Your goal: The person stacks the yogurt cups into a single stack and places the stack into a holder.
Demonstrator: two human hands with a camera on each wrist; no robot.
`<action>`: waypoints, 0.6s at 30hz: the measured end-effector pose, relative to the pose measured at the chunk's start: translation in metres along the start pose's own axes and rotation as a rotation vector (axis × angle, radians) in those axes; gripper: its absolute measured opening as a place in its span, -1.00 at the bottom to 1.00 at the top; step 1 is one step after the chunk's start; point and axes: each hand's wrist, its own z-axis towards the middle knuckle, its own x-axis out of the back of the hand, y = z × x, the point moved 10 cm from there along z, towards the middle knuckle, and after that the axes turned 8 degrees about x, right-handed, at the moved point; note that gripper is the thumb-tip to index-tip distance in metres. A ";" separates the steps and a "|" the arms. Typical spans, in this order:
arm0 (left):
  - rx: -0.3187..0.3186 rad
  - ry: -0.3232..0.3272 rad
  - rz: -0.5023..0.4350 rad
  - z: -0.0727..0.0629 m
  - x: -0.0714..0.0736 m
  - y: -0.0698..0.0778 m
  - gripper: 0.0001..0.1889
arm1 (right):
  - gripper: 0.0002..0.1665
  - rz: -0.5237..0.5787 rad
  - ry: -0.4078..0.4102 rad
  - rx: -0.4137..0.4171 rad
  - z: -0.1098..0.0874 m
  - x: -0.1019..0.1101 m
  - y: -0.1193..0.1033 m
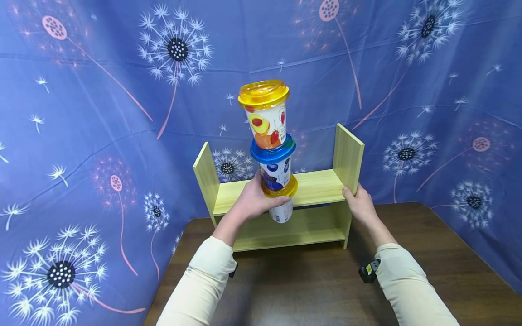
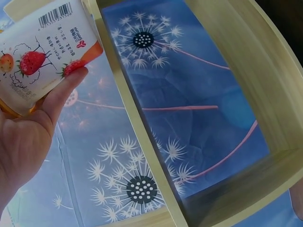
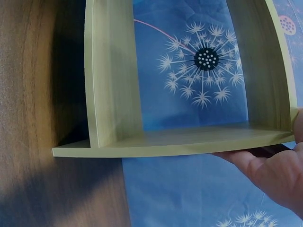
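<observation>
My left hand (image 1: pixel 256 197) grips a stack of three lidded yogurt cups around its lower yellow lid, holding it in front of a wooden shelf (image 1: pixel 318 183). The top cup (image 1: pixel 265 127) has a yellow lid and peach and strawberry pictures. Below it, a blue-lidded cup (image 1: pixel 277 172) shows blueberries. The white bottom cup (image 1: pixel 282 212) hangs under my palm; strawberries are printed on that cup (image 2: pixel 28 56) in the left wrist view. My right hand (image 1: pixel 363 203) holds the shelf's right side panel (image 1: pixel 350 151), thumb in front and fingers behind; this hand (image 3: pixel 274 170) partly shows in the right wrist view.
The two-level shelf stands on a brown wooden table (image 1: pixel 310 285), near its back. Its lower board (image 1: pixel 293 231) lies just above the tabletop. A blue dandelion-print cloth (image 1: pixel 102 90) hangs behind and on both sides.
</observation>
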 end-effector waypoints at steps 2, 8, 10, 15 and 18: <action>0.003 0.004 -0.002 0.002 0.000 -0.001 -0.04 | -0.40 -0.003 -0.004 0.000 0.000 0.000 0.000; -0.029 0.004 -0.006 0.010 0.001 0.002 -0.07 | -0.42 -0.013 0.009 0.001 -0.001 0.003 -0.001; -0.034 0.004 0.004 0.012 0.000 0.002 -0.07 | -0.43 -0.009 0.014 0.000 -0.001 0.003 -0.001; -0.015 0.018 0.019 0.017 0.002 -0.001 -0.05 | -0.43 -0.006 0.010 0.004 -0.002 0.002 -0.002; -0.006 0.018 0.017 0.020 0.001 -0.004 -0.05 | -0.43 -0.010 0.006 0.003 -0.002 0.001 0.000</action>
